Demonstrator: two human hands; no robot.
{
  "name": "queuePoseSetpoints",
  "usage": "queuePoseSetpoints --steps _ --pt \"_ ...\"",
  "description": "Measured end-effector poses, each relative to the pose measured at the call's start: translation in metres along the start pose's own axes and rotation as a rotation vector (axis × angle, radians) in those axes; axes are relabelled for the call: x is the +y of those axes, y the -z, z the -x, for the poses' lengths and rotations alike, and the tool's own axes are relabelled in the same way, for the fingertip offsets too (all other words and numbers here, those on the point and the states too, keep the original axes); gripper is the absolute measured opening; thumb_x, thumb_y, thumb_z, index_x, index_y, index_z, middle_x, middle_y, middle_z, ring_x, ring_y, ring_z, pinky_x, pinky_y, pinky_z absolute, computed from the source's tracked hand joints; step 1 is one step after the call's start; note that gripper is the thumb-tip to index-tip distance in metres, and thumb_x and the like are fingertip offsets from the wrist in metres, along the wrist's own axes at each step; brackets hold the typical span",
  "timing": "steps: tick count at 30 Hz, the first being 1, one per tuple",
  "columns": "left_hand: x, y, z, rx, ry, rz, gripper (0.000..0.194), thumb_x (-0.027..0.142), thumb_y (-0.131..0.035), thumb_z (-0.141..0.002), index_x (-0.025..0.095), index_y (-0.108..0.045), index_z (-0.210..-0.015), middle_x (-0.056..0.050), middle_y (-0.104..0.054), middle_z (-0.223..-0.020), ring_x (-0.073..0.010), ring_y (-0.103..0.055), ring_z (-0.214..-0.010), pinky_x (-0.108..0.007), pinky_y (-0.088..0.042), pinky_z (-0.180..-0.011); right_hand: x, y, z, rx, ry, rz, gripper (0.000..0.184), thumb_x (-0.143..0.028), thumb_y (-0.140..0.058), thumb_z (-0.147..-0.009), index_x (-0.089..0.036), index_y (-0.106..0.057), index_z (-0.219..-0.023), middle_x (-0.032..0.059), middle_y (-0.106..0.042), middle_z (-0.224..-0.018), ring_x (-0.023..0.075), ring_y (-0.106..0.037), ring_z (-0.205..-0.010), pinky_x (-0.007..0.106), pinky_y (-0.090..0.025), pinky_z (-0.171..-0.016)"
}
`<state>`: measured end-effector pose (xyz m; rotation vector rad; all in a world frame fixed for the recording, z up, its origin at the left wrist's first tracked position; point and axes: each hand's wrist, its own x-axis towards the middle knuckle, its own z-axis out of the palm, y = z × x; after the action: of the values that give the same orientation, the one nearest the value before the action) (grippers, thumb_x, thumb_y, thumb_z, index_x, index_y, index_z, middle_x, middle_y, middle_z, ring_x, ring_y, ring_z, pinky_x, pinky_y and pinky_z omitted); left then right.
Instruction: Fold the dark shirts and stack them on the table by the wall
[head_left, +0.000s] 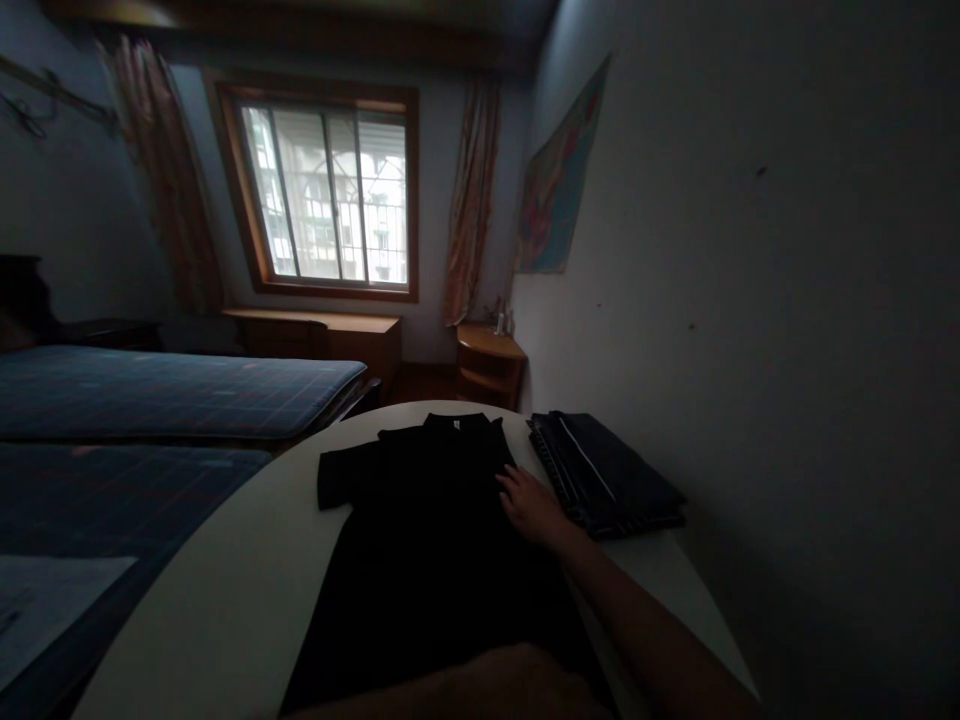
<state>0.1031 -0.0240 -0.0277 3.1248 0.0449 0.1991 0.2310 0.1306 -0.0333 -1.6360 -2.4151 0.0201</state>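
A black short-sleeved shirt lies spread flat on a round white table, its collar toward the far edge. My right hand rests flat on the shirt's right side near the sleeve, fingers stretched out. Only my left forearm shows at the bottom edge, lying over the shirt's lower part; its hand is out of view. A folded dark garment with a thin white stripe sits on the table just right of my right hand.
A grey wall stands close on the right, with a map hung on it. A bed with a blue checked cover is on the left. Beyond are a window, curtains, a wooden desk and a small corner shelf.
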Motion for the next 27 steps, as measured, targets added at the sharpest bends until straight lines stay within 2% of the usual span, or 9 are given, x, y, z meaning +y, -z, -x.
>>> queuePoseSetpoints --steps 2,5,8,10,13,18,21,24,27 --pt "-0.019 0.013 0.023 0.099 0.171 -0.007 0.025 0.04 -0.052 -0.098 0.023 -0.063 -0.113 -0.004 -0.066 -0.119 -0.021 -0.063 -0.109 -0.035 -0.053 -0.09 -0.001 0.001 -0.012 -0.015 0.017 -0.006 0.041 -0.025 -0.043 -0.096 -0.013 -0.058 -0.133 0.0135 -0.054 -0.143 0.024 -0.043 -0.136 0.038 -0.026 -0.116" --pt "-0.035 0.021 0.052 0.172 0.36 0.09 0.046 0.045 -0.059 -0.091 0.02 -0.055 -0.129 -0.008 -0.052 -0.143 -0.0313 -0.045 -0.134 -0.049 -0.039 -0.109 -0.003 0.003 -0.033 -0.006 -0.012 -0.002 0.035 -0.027 -0.045 -0.097 -0.012 -0.061 -0.124 0.0138 -0.065 -0.126 0.0225 -0.053 -0.124 0.033 -0.033 -0.11" --pt "-0.041 0.013 0.064 0.155 0.444 0.21 0.062 0.055 -0.056 -0.09 0.024 -0.045 -0.142 -0.01 -0.04 -0.154 -0.0392 -0.034 -0.141 -0.061 -0.033 -0.11 -0.004 0.0 -0.056 0.006 -0.08 0.018 0.034 -0.028 -0.046 -0.097 -0.011 -0.06 -0.123 0.0159 -0.065 -0.123 0.0241 -0.056 -0.118 0.034 -0.038 -0.103" --pt "-0.044 0.004 0.065 0.134 0.444 0.26 0.063 0.061 -0.05 -0.092 0.027 -0.042 -0.145 -0.009 -0.036 -0.157 -0.041 -0.032 -0.142 -0.064 -0.032 -0.11 -0.004 -0.005 -0.072 0.004 -0.114 0.032 0.036 -0.03 -0.048 -0.096 -0.011 -0.059 -0.124 0.0174 -0.062 -0.126 0.0265 -0.054 -0.12 0.036 -0.039 -0.101" --pt "-0.05 -0.006 0.062 0.136 0.414 0.263 0.06 0.063 -0.043 -0.095 0.03 -0.044 -0.144 -0.007 -0.035 -0.158 -0.039 -0.031 -0.143 -0.062 -0.031 -0.112 -0.004 -0.012 -0.094 0.001 -0.168 0.049 0.04 -0.032 -0.051 -0.094 -0.012 -0.057 -0.128 0.0169 -0.059 -0.133 0.0292 -0.052 -0.122 0.039 -0.041 -0.098" --pt "-0.062 -0.02 0.061 0.192 0.369 0.117 0.041 0.047 -0.045 -0.101 0.033 -0.049 -0.139 0.0 -0.043 -0.154 -0.0317 -0.039 -0.14 -0.048 -0.041 -0.109 0.0 -0.017 -0.123 0.018 -0.262 0.06 0.05 -0.034 -0.052 -0.092 -0.017 -0.049 -0.139 0.0154 -0.058 -0.136 0.0303 -0.053 -0.122 0.042 -0.042 -0.097" --pt "-0.068 -0.027 0.061 0.211 0.331 0.036 0.037 0.045 -0.046 -0.101 0.033 -0.052 -0.135 0.004 -0.048 -0.15 -0.0283 -0.044 -0.137 -0.04 -0.045 -0.104 0.004 -0.019 -0.137 0.041 -0.287 0.056 0.053 -0.034 -0.052 -0.092 -0.02 -0.047 -0.143 0.0136 -0.057 -0.138 0.0292 -0.053 -0.122 0.041 -0.041 -0.097" --pt "-0.071 -0.031 0.061 0.227 0.32 -0.033 0.034 0.045 -0.044 -0.102 0.033 -0.055 -0.132 0.006 -0.051 -0.147 -0.0261 -0.048 -0.134 -0.036 -0.047 -0.099 0.011 -0.02 -0.148 0.062 -0.337 0.048 0.053 -0.034 -0.054 -0.09 -0.021 -0.048 -0.142 0.0129 -0.059 -0.135 0.0288 -0.055 -0.12 0.039 -0.043 -0.096" --pt "-0.072 -0.032 0.06 0.247 0.318 -0.077 0.034 0.045 -0.042 -0.103 0.033 -0.056 -0.131 0.007 -0.05 -0.148 -0.0254 -0.051 -0.131 -0.035 -0.05 -0.093 0.016 -0.02 -0.156 0.082 -0.39 0.034 0.046 -0.028 -0.05 -0.091 -0.02 -0.054 -0.136 0.0129 -0.064 -0.128 0.0278 -0.058 -0.116 0.037 -0.044 -0.094"
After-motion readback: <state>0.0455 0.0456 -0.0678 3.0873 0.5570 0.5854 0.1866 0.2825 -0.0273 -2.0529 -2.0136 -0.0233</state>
